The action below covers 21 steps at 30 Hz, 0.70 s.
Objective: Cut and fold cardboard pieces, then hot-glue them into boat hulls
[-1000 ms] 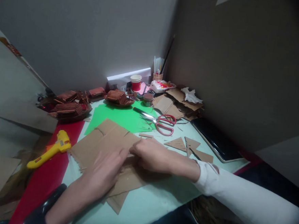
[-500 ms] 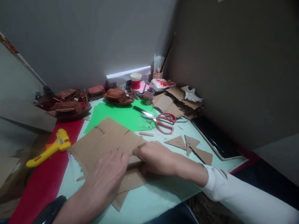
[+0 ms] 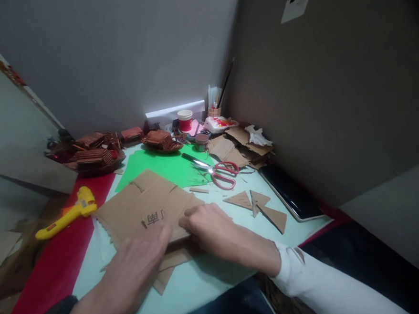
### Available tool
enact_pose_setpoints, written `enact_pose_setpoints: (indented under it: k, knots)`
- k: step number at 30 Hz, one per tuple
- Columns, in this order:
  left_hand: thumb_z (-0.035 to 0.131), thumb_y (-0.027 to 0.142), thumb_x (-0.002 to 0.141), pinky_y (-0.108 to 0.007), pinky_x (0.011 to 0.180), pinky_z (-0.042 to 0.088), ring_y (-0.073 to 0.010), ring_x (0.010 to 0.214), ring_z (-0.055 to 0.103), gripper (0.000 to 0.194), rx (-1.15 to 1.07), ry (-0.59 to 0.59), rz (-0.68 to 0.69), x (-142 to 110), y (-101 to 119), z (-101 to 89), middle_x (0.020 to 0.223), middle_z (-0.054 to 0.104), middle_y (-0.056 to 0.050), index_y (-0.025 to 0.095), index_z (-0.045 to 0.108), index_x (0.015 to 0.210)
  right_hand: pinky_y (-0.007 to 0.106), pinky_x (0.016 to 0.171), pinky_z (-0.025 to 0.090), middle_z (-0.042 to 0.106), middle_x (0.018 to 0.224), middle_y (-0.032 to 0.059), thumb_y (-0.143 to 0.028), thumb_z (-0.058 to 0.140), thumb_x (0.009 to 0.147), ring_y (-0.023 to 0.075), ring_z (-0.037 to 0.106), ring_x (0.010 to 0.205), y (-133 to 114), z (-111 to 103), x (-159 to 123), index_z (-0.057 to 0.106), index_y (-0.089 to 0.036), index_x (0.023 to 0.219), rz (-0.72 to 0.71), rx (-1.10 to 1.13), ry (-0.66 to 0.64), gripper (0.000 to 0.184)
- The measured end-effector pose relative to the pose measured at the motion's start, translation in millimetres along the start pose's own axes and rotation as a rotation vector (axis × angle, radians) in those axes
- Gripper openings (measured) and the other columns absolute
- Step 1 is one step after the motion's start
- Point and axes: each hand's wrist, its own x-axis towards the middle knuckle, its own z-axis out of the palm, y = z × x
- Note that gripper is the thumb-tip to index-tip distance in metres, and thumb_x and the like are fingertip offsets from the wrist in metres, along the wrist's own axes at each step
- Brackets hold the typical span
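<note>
A large brown cardboard sheet with printed dark characters lies on the table in front of me. My left hand rests flat on its near part, fingers stretched forward. At the sheet's right edge, my right hand is closed with its fingers curled around the cardboard, raising that edge slightly. The underside of the right fingers is hidden. More cardboard sticks out beneath the sheet towards me.
Red-handled scissors lie on green paper beyond the sheet. Cut cardboard triangles and a black tablet-like device are on the right. A yellow glue gun lies left. Brown model boats stand behind.
My left hand has slid back towards me, uncovering the printed characters. My right hand still grips the edge. The view has shifted slightly.
</note>
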Motion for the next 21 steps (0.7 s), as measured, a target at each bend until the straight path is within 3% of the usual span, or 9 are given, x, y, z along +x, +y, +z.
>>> enact_pose_setpoints:
  k: [3,5,7,9,11,12,13,16,21]
  knots:
    - [0.039,0.007,0.082,-0.036,0.069,0.044,-0.0303,0.083,0.071,0.036,-0.078,0.023,-0.065,1.4,4.1,-5.0,0.087,0.074,-0.009,0.023,0.064,0.104,0.030,0.053,0.027,0.068,0.074,0.0054,-0.004,0.060,0.079,0.0169,0.054,0.059,-2.2,-8.6,-2.9,0.065,-0.016,0.075,-0.023,0.008,0.075,0.013]
    - [0.041,0.008,0.080,-0.038,0.066,0.044,-0.0337,0.080,0.071,0.035,-0.147,0.069,-0.127,2.5,2.2,-13.0,0.082,0.075,-0.010,0.022,0.065,0.101,0.032,0.065,0.040,0.070,0.089,0.0082,-0.006,0.064,0.080,0.0215,0.060,0.075,-2.0,-22.3,-5.8,0.068,-0.015,0.090,-0.038,0.029,0.192,0.014]
    - [0.046,0.014,0.081,-0.039,0.066,0.046,-0.0355,0.080,0.072,0.029,-0.253,0.149,-0.206,4.4,-3.5,-23.1,0.082,0.076,-0.010,0.021,0.066,0.101,0.041,0.092,0.042,0.064,0.121,0.0130,-0.016,0.068,0.086,0.0284,0.057,0.109,-1.4,-37.8,-9.4,0.063,-0.016,0.117,-0.030,0.076,0.382,0.032]
    - [0.055,0.028,0.083,-0.040,0.074,0.051,-0.0351,0.090,0.072,0.025,-0.399,0.270,-0.288,8.3,-9.5,-33.5,0.093,0.077,-0.010,0.021,0.066,0.105,0.048,0.111,0.031,0.045,0.147,0.0143,-0.032,0.063,0.094,0.0295,0.041,0.133,-0.7,-48.8,-12.4,0.049,-0.018,0.137,0.034,0.196,0.619,0.047]
    - [0.063,0.040,0.080,-0.040,0.080,0.054,-0.0334,0.096,0.072,0.035,-0.570,0.392,-0.366,14.4,-12.2,-41.8,0.103,0.077,-0.011,0.019,0.064,0.109,0.047,0.112,0.034,0.037,0.153,0.0125,-0.041,0.059,0.096,0.0269,0.041,0.136,-0.1,-52.0,-12.4,0.037,-0.023,0.145,0.146,0.442,0.846,0.057]
    - [0.066,0.043,0.078,-0.040,0.082,0.056,-0.0328,0.097,0.072,0.040,-0.658,0.442,-0.399,18.1,-11.6,-44.5,0.106,0.077,-0.012,0.018,0.064,0.110,0.047,0.109,0.038,0.036,0.154,0.0132,-0.044,0.057,0.097,0.0265,0.042,0.136,-0.2,-50.8,-10.9,0.027,-0.024,0.150,0.185,0.541,0.898,0.064]
    - [0.068,0.045,0.076,-0.040,0.083,0.057,-0.0327,0.097,0.073,0.044,-0.743,0.483,-0.427,22.0,-9.6,-46.0,0.106,0.077,-0.013,0.016,0.063,0.109,0.047,0.106,0.043,0.039,0.152,0.0137,-0.047,0.056,0.096,0.0269,0.043,0.136,-0.6,-48.4,-8.4,0.021,-0.024,0.152,0.206,0.627,0.908,0.071]
    - [0.074,0.048,0.072,-0.043,0.085,0.058,-0.0339,0.100,0.073,0.056,-0.958,0.569,-0.464,33.2,3.4,-44.1,0.109,0.077,-0.017,0.011,0.062,0.113,0.043,0.094,0.053,0.056,0.138,0.0158,-0.050,0.053,0.096,0.0272,0.058,0.123,-5.3,-39.5,3.2,0.029,-0.020,0.151,0.211,0.849,0.775,0.067]
    - [0.076,0.045,0.074,-0.042,0.084,0.061,-0.0337,0.098,0.074,0.058,-1.240,0.574,-0.462,44.5,29.9,-37.9,0.106,0.078,-0.016,0.011,0.062,0.119,0.036,0.099,0.050,0.064,0.129,0.0098,-0.038,0.052,0.097,0.0237,0.061,0.119,-15.4,-36.7,21.0,0.053,-0.019,0.134,0.128,1.021,0.683,0.041]
